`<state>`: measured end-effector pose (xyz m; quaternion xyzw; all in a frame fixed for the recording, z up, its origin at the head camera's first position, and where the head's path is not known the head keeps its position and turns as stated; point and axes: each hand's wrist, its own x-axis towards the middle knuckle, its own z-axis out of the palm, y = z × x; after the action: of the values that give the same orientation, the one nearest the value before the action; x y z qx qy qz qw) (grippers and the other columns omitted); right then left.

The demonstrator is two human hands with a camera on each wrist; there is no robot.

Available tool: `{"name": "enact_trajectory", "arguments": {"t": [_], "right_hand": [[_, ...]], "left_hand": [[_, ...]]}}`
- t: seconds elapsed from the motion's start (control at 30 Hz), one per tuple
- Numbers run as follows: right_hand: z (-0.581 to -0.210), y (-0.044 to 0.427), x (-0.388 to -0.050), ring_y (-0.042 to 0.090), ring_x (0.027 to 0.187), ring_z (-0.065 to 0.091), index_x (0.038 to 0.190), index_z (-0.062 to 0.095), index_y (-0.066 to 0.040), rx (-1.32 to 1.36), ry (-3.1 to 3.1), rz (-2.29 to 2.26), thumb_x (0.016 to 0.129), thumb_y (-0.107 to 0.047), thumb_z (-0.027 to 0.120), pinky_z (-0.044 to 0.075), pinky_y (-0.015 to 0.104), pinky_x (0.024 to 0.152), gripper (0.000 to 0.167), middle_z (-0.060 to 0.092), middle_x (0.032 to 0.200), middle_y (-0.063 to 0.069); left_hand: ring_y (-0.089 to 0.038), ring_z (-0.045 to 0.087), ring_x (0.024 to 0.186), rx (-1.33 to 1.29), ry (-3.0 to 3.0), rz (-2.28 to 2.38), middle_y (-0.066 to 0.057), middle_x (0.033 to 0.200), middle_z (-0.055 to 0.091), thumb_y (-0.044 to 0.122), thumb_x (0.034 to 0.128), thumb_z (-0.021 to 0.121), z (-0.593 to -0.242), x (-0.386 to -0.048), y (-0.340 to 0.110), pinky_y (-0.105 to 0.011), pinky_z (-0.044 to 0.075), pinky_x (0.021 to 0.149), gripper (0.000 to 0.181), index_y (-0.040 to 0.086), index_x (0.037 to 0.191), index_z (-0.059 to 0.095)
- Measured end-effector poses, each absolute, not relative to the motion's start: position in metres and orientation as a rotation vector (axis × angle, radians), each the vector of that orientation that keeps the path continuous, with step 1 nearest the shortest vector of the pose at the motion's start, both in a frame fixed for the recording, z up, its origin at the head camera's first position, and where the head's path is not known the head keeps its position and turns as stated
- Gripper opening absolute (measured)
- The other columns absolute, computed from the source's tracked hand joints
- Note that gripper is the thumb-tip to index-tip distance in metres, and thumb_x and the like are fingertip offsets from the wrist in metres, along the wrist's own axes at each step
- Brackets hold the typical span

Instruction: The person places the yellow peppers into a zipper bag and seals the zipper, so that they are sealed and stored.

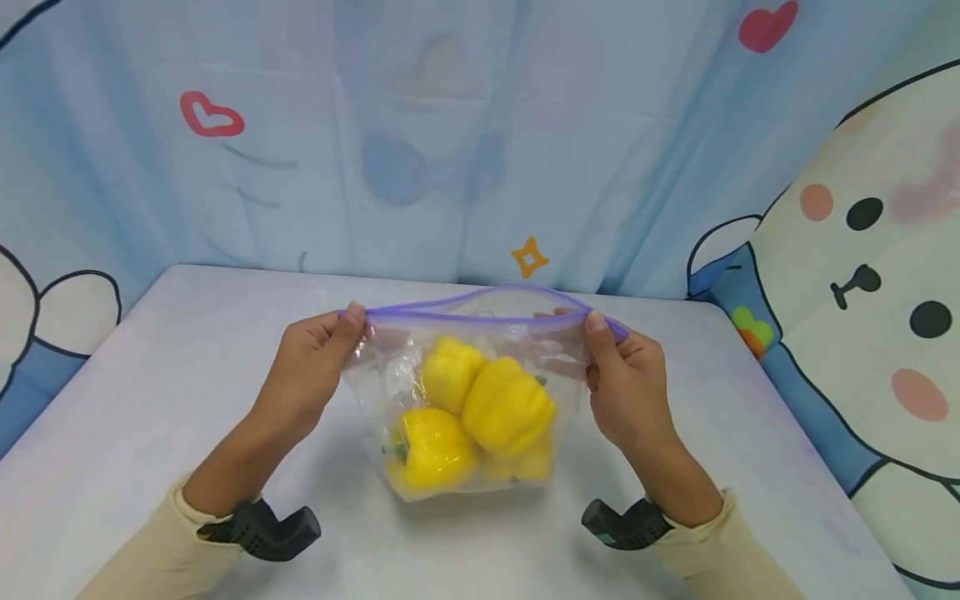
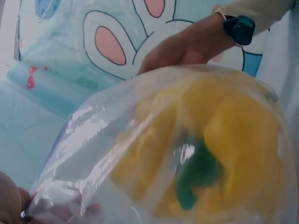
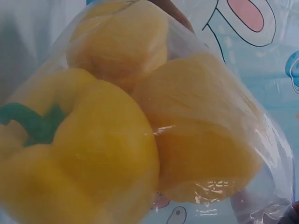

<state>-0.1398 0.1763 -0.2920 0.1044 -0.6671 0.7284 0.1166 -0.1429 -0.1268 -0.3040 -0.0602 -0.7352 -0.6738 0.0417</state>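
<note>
A clear zip bag point(image 1: 390, 387) with a purple zip strip point(image 1: 465, 317) holds several yellow bell peppers point(image 1: 510, 408). Its mouth is parted, the two purple edges standing apart. My left hand point(image 1: 307, 367) pinches the bag's top left corner between thumb and fingers. At the top right corner, my right hand point(image 1: 630, 392) pinches the strip, with some fingers behind the plastic. Through the film in the left wrist view, a green stem point(image 2: 201, 172) shows. The right wrist view has a yellow pepper point(image 3: 107, 144) close up, others behind it.
The bag is over a white table point(image 1: 187, 358). A light blue curtain point(image 1: 465, 167) with printed hearts hangs behind the table, and a cartoon rabbit print point(image 1: 862, 375) covers the right side. Each wrist wears a black camera device point(image 1: 273, 531).
</note>
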Motion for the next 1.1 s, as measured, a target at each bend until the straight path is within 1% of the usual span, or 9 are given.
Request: {"name": "enact_trajectory", "arguments": {"t": [0.13,0.17,0.27,0.4,0.5,0.63,0.8,1.0,1.1], "right_hand": [[-0.290,0.172,-0.138,0.013,0.056,0.031,0.116,0.063,0.011,0.271,-1.976,2.102,0.100,-0.027,0.052,0.043,0.015,0.061,0.043,0.062,0.084,0.005],[-0.290,0.171,-0.139,0.014,0.059,0.037,0.118,0.061,0.012,0.281,-1.974,2.107,0.100,-0.028,0.051,0.047,0.014,0.067,0.045,0.066,0.092,0.005],[-0.289,0.169,-0.140,0.020,0.084,0.056,0.125,0.055,0.015,0.327,-1.953,2.145,0.101,-0.028,0.050,0.051,0.024,0.086,0.049,0.069,0.113,0.008],[-0.290,0.166,-0.142,0.027,0.113,0.061,0.123,0.058,0.013,0.362,-1.934,2.152,0.100,-0.028,0.050,0.050,0.035,0.090,0.047,0.070,0.113,0.012],[-0.290,0.166,-0.144,0.028,0.112,0.063,0.119,0.061,0.012,0.372,-1.919,2.143,0.100,-0.027,0.050,0.050,0.037,0.087,0.044,0.070,0.110,0.015],[-0.291,0.168,-0.146,0.026,0.110,0.064,0.118,0.062,0.011,0.370,-1.913,2.153,0.100,-0.027,0.050,0.050,0.035,0.089,0.044,0.070,0.109,0.014],[-0.291,0.170,-0.146,0.018,0.090,0.061,0.122,0.060,0.011,0.336,-1.941,2.170,0.100,-0.029,0.050,0.051,0.022,0.084,0.047,0.070,0.114,0.010],[-0.285,0.176,-0.143,0.025,0.105,0.059,0.125,0.058,0.010,0.326,-1.962,2.192,0.100,-0.029,0.051,0.049,0.031,0.091,0.047,0.066,0.117,0.009],[-0.281,0.180,-0.141,0.023,0.098,0.061,0.124,0.058,0.011,0.367,-1.991,2.146,0.100,-0.025,0.052,0.051,0.030,0.088,0.044,0.066,0.112,0.010]], "left_hand": [[-0.024,0.056,0.102,-0.215,-2.154,-2.163,-0.012,0.101,0.058,0.041,0.1019,0.041,-0.300,-0.137,-0.123,-0.037,0.043,0.099,0.043,-0.001,0.096,0.053],[-0.023,0.055,0.103,-0.240,-2.148,-2.147,-0.014,0.102,0.057,0.041,0.1024,0.038,-0.300,-0.136,-0.122,-0.038,0.041,0.101,0.043,0.000,0.098,0.050],[-0.026,0.053,0.108,-0.340,-2.169,-2.076,-0.018,0.105,0.054,0.043,0.1042,0.031,-0.304,-0.134,-0.119,-0.042,0.036,0.106,0.045,0.001,0.103,0.045],[-0.029,0.048,0.107,-0.516,-2.236,-2.062,-0.019,0.108,0.051,0.033,0.1039,0.037,-0.307,-0.133,-0.118,-0.043,0.037,0.100,0.030,0.003,0.109,0.037],[-0.027,0.051,0.106,-0.597,-2.237,-2.074,-0.017,0.111,0.056,0.021,0.1018,0.046,-0.308,-0.136,-0.119,-0.037,0.041,0.098,0.023,0.002,0.111,0.036],[-0.020,0.060,0.110,-0.537,-2.208,-2.034,-0.012,0.113,0.067,0.019,0.0991,0.056,-0.308,-0.138,-0.123,-0.032,0.046,0.097,0.028,0.000,0.118,0.048],[-0.020,0.065,0.107,-0.468,-2.128,-2.074,-0.009,0.107,0.072,0.016,0.0960,0.061,-0.309,-0.141,-0.127,-0.030,0.048,0.094,0.032,-0.007,0.118,0.062],[-0.019,0.068,0.101,-0.559,-2.026,-2.117,-0.003,0.098,0.074,0.006,0.0941,0.061,-0.305,-0.142,-0.130,-0.032,0.050,0.090,0.027,-0.015,0.112,0.063],[-0.020,0.069,0.097,-0.605,-1.970,-2.102,-0.005,0.095,0.074,0.003,0.0935,0.061,-0.300,-0.141,-0.134,-0.033,0.052,0.088,0.024,-0.016,0.108,0.065]]}}
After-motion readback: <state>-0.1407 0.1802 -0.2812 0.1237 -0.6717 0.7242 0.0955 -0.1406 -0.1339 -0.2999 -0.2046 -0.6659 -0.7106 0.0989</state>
